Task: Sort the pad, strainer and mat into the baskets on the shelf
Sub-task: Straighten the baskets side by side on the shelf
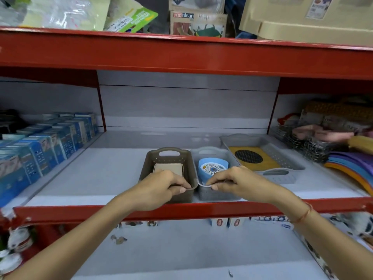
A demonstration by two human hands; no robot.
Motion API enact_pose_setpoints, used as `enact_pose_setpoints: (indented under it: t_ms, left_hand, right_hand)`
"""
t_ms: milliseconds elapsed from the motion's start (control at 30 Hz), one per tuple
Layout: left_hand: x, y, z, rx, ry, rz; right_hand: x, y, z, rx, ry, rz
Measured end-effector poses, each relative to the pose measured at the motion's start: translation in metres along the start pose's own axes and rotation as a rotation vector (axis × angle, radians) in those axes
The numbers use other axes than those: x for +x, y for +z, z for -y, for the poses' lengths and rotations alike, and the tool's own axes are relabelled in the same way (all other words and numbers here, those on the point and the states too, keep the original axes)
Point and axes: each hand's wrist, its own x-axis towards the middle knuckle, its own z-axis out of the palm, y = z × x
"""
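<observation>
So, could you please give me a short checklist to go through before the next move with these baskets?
1. Beige pad lies in the brown basket: ok.
2. Blue strainer sits in the small grey basket: ok.
3. Yellow mat lies in the large grey basket: ok.
4. Left hand grips the brown basket's front rim: ok.
5. Right hand grips the small grey basket's front rim: ok.
6. Large grey basket lined up with the other two: not ok, it sits skewed.
</observation>
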Motion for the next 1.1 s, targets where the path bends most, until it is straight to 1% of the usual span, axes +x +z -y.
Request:
enact_pose_setpoints:
  t_ms: [233, 533, 567, 633, 667, 700, 733, 800, 833, 867, 967, 1100]
  left_hand:
    - [-0.011, 0.002, -0.002, 0.01, -0.001, -0.018]
    - [-0.013, 0.003, -0.008, 0.03, -0.015, -0.021]
    - [-0.013, 0.005, -0.01, 0.029, -0.015, -0.036]
    - [-0.012, 0.009, -0.014, 0.044, -0.015, -0.087]
    - [-0.01, 0.012, -0.017, 0.06, -0.016, -0.112]
    - [-0.008, 0.015, -0.019, 0.073, -0.018, -0.132]
    - [-0.006, 0.019, -0.02, 0.081, -0.024, -0.139]
    - [-0.002, 0.026, -0.024, 0.094, -0.033, -0.146]
    - [0.0, 0.029, -0.025, 0.107, -0.039, -0.152]
    - [0.001, 0.031, -0.027, 0.118, -0.054, -0.152]
    - [0.003, 0.034, -0.03, 0.137, -0.091, -0.163]
    - [-0.001, 0.035, -0.043, 0.152, -0.113, -0.173]
  right_hand:
    - [-0.008, -0.003, 0.004, -0.01, -0.033, 0.059]
    - [-0.016, -0.009, 0.006, 0.053, -0.017, 0.112]
    - [-0.017, -0.013, 0.004, 0.088, -0.006, 0.085]
    - [-0.018, -0.023, -0.006, 0.1, 0.035, -0.085]
    - [-0.017, -0.028, -0.015, 0.042, 0.074, -0.181]
    - [-0.016, -0.032, -0.025, -0.044, 0.123, -0.242]
    - [-0.014, -0.034, -0.037, -0.13, 0.182, -0.242]
    - [-0.016, -0.032, -0.058, -0.222, 0.295, -0.121]
    - [-0.017, -0.028, -0.068, -0.249, 0.325, -0.065]
    - [-0.019, -0.025, -0.074, -0.272, 0.337, -0.042]
    - [-0.025, -0.019, -0.082, -0.301, 0.304, -0.092]
    - [-0.042, -0.022, -0.079, -0.317, 0.283, -0.083]
